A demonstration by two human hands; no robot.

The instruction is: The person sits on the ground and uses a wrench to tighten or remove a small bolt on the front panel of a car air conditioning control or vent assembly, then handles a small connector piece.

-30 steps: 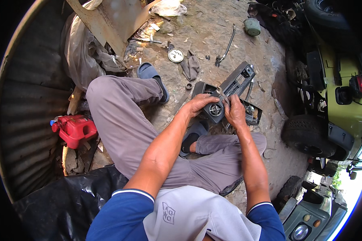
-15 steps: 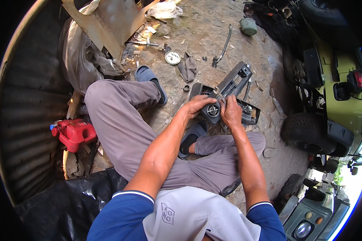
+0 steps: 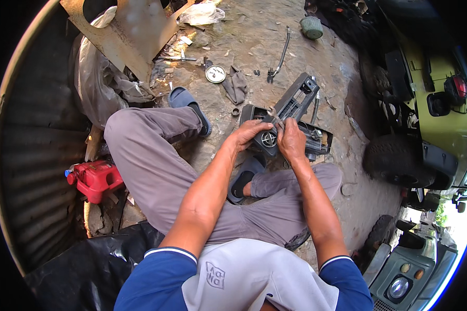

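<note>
A black plastic dashboard panel (image 3: 296, 100) with a round vent (image 3: 269, 139) is in front of me, above the ground between my legs. My left hand (image 3: 248, 133) is closed on its left side, the thumb lying along the top by the vent. In my right hand (image 3: 291, 141), fingers pinch a small metal wrench (image 3: 275, 115), its jaw end pointing up and left over the panel. Where the wrench meets the panel is hidden by my fingers. Under the right side sits an open black housing (image 3: 319, 140).
A round gauge (image 3: 215, 74), a grey cloth (image 3: 236, 85), a black hose (image 3: 281, 54) and a green can (image 3: 311, 27) lie ahead on the ground. A red jerrycan (image 3: 96, 180) stands left, by a corrugated wall. Parked vehicles (image 3: 425, 119) line the right.
The view has shifted slightly, so most things sit a little further left and up. My right hand has moved slightly closer to my left; both hands keep their hold.
</note>
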